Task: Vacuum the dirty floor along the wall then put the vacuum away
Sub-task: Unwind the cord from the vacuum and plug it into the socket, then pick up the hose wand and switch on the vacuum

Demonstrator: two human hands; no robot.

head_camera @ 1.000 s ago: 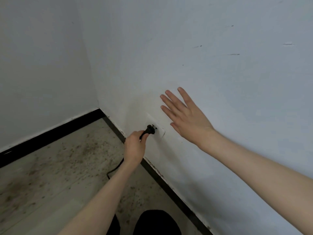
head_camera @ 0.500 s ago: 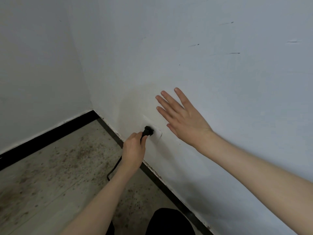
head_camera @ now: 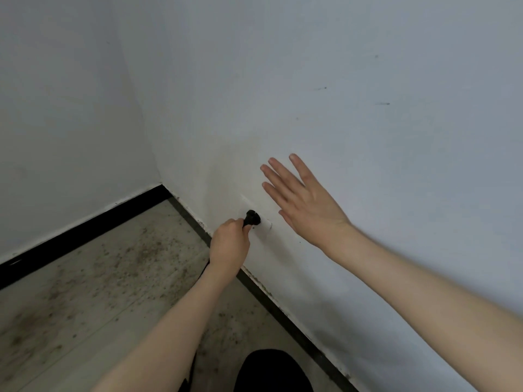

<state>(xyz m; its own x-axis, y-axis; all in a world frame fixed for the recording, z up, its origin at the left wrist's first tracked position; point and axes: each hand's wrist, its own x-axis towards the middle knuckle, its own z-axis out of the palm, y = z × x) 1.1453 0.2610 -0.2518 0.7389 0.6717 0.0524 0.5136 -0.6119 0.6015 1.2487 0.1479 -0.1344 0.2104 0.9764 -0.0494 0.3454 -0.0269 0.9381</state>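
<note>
The left hand (head_camera: 229,244) has its fingers curled tight around a black plug (head_camera: 252,218), and the plug sits against the white socket (head_camera: 261,223) low on the wall (head_camera: 339,108). The right hand (head_camera: 304,202) is wide open with straight, spread fingers, flat near the wall just beside the socket; I cannot tell if it touches the wall. A bit of black cord (head_camera: 204,268) peeks out by the left wrist. The floor (head_camera: 99,278) is gray and covered in brown crumbs and dust. A black strip (head_camera: 85,224) runs along the bottom of both walls and meets in the corner. There is open floor to the left of the arms. The vacuum itself is not in the picture
</note>
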